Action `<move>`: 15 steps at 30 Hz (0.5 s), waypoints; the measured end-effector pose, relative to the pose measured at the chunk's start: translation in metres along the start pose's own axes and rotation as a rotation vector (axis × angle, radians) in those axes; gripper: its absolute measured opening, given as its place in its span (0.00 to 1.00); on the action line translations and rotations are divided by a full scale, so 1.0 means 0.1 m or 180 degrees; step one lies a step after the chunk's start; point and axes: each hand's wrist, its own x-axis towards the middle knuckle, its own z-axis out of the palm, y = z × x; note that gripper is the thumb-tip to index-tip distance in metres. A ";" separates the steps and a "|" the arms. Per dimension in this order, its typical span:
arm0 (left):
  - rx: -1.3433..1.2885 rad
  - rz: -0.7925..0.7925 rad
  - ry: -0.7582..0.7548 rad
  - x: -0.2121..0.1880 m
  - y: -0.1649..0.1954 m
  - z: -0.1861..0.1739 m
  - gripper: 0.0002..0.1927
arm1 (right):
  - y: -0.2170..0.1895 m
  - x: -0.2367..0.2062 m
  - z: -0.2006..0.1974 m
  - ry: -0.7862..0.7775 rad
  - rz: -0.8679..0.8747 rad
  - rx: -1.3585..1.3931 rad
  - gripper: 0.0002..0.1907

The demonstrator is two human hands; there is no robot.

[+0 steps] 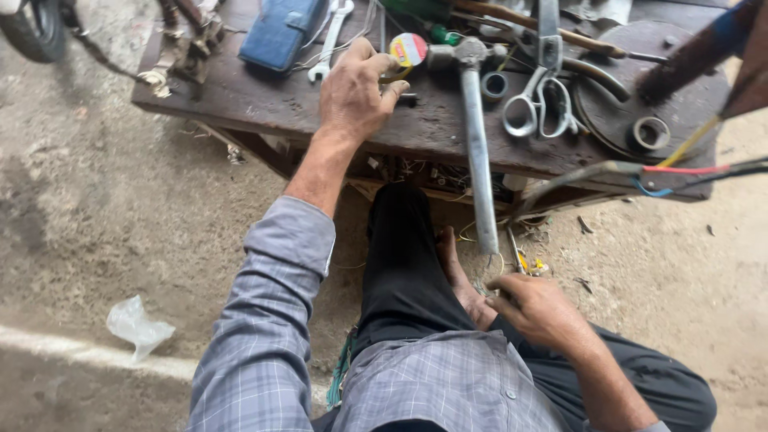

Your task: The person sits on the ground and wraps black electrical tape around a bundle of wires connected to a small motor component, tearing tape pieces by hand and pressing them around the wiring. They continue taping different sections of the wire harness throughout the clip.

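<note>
- Left hand (354,94), arm stretched forward, fingers curled around a roll of tape (409,50) on the low wooden bench (264,100).
- Right hand (534,308) rests loosely closed near the knee; contents unclear.
- Hammer (475,136) and scissors (542,100) lie beside the tape.

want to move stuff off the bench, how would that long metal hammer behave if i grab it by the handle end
The hammer probably feels head-heavy: its metal head lies far up the bench. The smooth bare shaft may slip in the fingers. Its handle end overhangs the bench edge, so a push could tip it off.

Hammer (478,136), scissors (541,100) crowd bench (240,100); front-left bare.
</note>
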 end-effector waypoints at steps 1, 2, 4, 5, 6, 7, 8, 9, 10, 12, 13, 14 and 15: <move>0.0209 0.0107 0.0046 0.06 0.10 0.01 0.13 | -0.03 -0.05 -0.02 0.0001 -0.0083 0.0107 0.16; 0.0177 0.0055 0.0009 0.11 0.20 -0.02 0.10 | -0.06 -0.11 -0.05 0.0006 -0.0172 0.0215 0.15; 0.0117 -0.0040 -0.0069 0.13 0.43 -0.14 0.05 | -0.10 -0.24 -0.14 0.0395 -0.0420 0.0582 0.13; -0.0464 -0.0052 0.0032 0.11 0.59 -0.21 0.06 | -0.10 -0.32 -0.19 0.0808 -0.0574 0.0833 0.13; -0.1045 -0.0052 0.0101 0.02 0.75 -0.30 0.06 | -0.10 -0.38 -0.22 0.1242 -0.0723 0.1092 0.12; -0.2064 -0.0611 -0.0222 -0.15 0.98 -0.37 0.06 | -0.10 -0.44 -0.25 0.1584 -0.0643 0.1455 0.13; -0.3053 -0.1229 -0.0612 -0.40 1.28 -0.41 0.05 | -0.09 -0.50 -0.28 0.1908 -0.0537 0.1820 0.15; -0.3284 -0.1069 -0.0731 -0.63 1.58 -0.43 0.05 | -0.07 -0.57 -0.29 0.2237 -0.0412 0.2182 0.16; -0.3530 -0.0906 -0.0858 -0.81 1.85 -0.41 0.05 | -0.06 -0.62 -0.29 0.2377 -0.0621 0.2569 0.16; -0.4938 -0.1952 -0.1397 -1.08 2.37 -0.26 0.10 | 0.00 -0.71 -0.28 0.2539 -0.0868 0.3101 0.17; -0.4916 -0.1831 -0.1496 -1.19 2.55 -0.20 0.09 | 0.03 -0.75 -0.26 0.2527 -0.0891 0.3295 0.18; -0.4900 -0.1686 -0.1578 -1.28 2.70 -0.14 0.09 | 0.05 -0.80 -0.23 0.2526 -0.0939 0.3476 0.19; -0.4899 -0.1457 -0.1631 -1.31 2.83 -0.07 0.09 | 0.08 -0.85 -0.19 0.2610 -0.0944 0.3727 0.18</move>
